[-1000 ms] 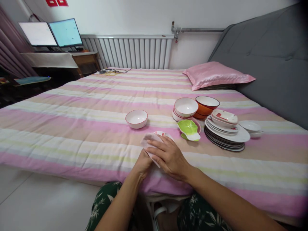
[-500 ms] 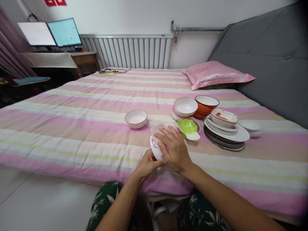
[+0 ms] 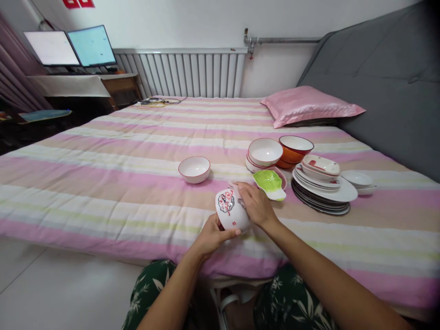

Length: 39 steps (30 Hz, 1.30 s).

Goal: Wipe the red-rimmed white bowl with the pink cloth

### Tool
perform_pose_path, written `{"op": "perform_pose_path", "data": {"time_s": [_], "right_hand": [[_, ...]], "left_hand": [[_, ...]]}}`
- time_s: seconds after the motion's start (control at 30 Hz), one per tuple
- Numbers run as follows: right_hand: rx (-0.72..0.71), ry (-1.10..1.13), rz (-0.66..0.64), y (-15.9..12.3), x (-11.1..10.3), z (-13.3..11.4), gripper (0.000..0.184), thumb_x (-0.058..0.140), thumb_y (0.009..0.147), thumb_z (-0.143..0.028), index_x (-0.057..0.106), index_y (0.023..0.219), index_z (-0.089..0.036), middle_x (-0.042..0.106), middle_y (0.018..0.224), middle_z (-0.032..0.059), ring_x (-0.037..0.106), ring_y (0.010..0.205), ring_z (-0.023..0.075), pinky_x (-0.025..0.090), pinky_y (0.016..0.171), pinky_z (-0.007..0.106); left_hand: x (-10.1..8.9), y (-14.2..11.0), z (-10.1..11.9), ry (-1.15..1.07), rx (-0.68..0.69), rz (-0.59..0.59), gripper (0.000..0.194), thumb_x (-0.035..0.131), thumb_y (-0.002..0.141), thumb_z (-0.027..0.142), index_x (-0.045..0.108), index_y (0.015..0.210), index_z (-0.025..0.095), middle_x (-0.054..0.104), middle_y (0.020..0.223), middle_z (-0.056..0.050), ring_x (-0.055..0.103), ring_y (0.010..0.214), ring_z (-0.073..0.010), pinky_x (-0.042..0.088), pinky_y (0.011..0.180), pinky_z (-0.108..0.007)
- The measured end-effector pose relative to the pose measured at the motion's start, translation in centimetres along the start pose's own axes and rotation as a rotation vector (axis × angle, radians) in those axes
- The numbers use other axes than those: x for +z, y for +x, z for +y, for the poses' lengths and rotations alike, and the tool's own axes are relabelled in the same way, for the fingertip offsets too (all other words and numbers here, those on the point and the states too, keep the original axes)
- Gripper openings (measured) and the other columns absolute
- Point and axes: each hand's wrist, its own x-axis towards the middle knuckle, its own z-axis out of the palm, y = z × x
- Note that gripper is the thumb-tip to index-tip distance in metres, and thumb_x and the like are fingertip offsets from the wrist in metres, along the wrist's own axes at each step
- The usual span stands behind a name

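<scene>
My left hand (image 3: 210, 239) is closed on a white bowl (image 3: 237, 219) with a red and black blossom drawing, thumb along its near edge. The bowl is tilted on its side, with its outside facing me. Curled over the bowl's far right side is my right hand (image 3: 258, 206). A bit of thin pale cloth (image 3: 233, 185) shows by its fingertips; most of it is hidden. Just beyond that hand lies a green leaf-shaped dish (image 3: 270, 182). A red-rimmed white bowl (image 3: 194, 169) stands alone to the left.
Stacked white bowls (image 3: 265, 152) and orange bowls (image 3: 296, 149) stand at the right. Beside them is a pile of plates (image 3: 347, 191) topped by rectangular dishes (image 3: 320, 166), with small white dishes (image 3: 357, 178) behind. A pink pillow (image 3: 311, 107) lies on the striped bed (image 3: 120, 183).
My right hand has slid from the front of the bowl to its right side, its fingers now curled. The bowl has turned, showing more of its drawing, and less of the cloth shows.
</scene>
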Motion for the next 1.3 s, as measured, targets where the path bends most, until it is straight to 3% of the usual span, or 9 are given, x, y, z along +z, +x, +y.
{"op": "perform_pose_path", "data": {"time_s": [0.17,0.33,0.57,0.77,0.9,1.03,1.17,1.3], "right_hand": [[0.211,-0.079,-0.070,-0.3,-0.3,1.3,0.046,0.022,0.094,-0.038,0.064,0.106,-0.023,0.067,0.109,0.0063,0.059,0.105,0.0256,0.041,0.092,0.041],[0.226,-0.064,-0.063,-1.1,-0.3,1.7,0.048,0.020,0.094,-0.040,0.061,0.113,-0.023,0.065,0.116,0.0058,0.057,0.110,0.0232,0.041,0.093,0.037],[0.278,-0.153,-0.082,-1.5,-0.3,1.0,0.052,0.019,0.094,-0.047,0.057,0.118,-0.022,0.065,0.115,0.0093,0.056,0.111,0.0285,0.040,0.091,0.042],[0.237,-0.234,-0.117,-2.2,-0.7,-0.5,0.054,0.022,0.090,-0.060,0.056,0.112,-0.024,0.069,0.097,0.0094,0.062,0.095,0.0296,0.043,0.073,0.036],[0.186,-0.284,-0.106,-2.6,-0.7,-1.1,0.053,0.029,0.088,-0.061,0.053,0.114,-0.020,0.068,0.099,0.0117,0.062,0.093,0.0307,0.043,0.069,0.035],[0.167,-0.339,-0.087,-2.9,-0.5,-1.3,0.052,0.033,0.089,-0.056,0.050,0.120,-0.018,0.067,0.104,0.0136,0.062,0.096,0.0322,0.044,0.071,0.037],[0.140,-0.394,-0.079,-3.3,-0.2,-1.7,0.057,0.033,0.091,-0.047,0.038,0.136,-0.013,0.064,0.113,0.0176,0.062,0.098,0.0327,0.046,0.077,0.041],[0.065,-0.433,-0.040,-3.8,0.2,-2.2,0.058,0.039,0.087,-0.036,0.035,0.138,-0.008,0.058,0.124,0.0198,0.059,0.107,0.0320,0.048,0.083,0.042]], "left_hand": [[-0.2,0.0,0.0,0.006,0.013,0.010,0.036,0.080,0.060,0.020,0.068,0.093,0.013,0.071,0.089,-0.007,0.063,0.080,-0.0179,0.048,0.075,-0.025],[0.0,0.0,0.0,0.008,0.034,0.002,0.036,0.079,0.062,0.020,0.068,0.095,0.013,0.072,0.090,-0.008,0.064,0.081,-0.0187,0.048,0.077,-0.026],[-0.1,0.2,-0.1,-0.088,0.053,0.058,0.043,0.079,0.062,0.016,0.065,0.102,0.012,0.072,0.092,-0.010,0.065,0.083,-0.0212,0.049,0.079,-0.029],[-0.3,0.3,-0.2,-0.185,0.068,0.121,0.048,0.079,0.062,0.016,0.063,0.107,0.012,0.071,0.097,-0.012,0.066,0.084,-0.0219,0.050,0.077,-0.030],[-0.4,0.3,0.0,-0.243,0.072,0.168,0.056,0.080,0.061,0.018,0.060,0.114,0.013,0.071,0.101,-0.013,0.065,0.087,-0.0226,0.050,0.077,-0.030],[-0.3,0.3,0.2,-0.274,0.068,0.169,0.052,0.079,0.063,0.017,0.062,0.112,0.013,0.071,0.102,-0.012,0.066,0.089,-0.0229,0.050,0.080,-0.030],[-0.3,0.4,0.2,-0.323,0.071,0.172,0.048,0.078,0.064,0.016,0.062,0.110,0.014,0.070,0.103,-0.012,0.066,0.091,-0.0232,0.050,0.082,-0.031],[-0.4,0.6,0.3,-0.377,0.096,0.147,0.043,0.073,0.070,0.013,0.062,0.111,0.014,0.069,0.109,-0.010,0.064,0.098,-0.0222,0.049,0.088,-0.030]]}}
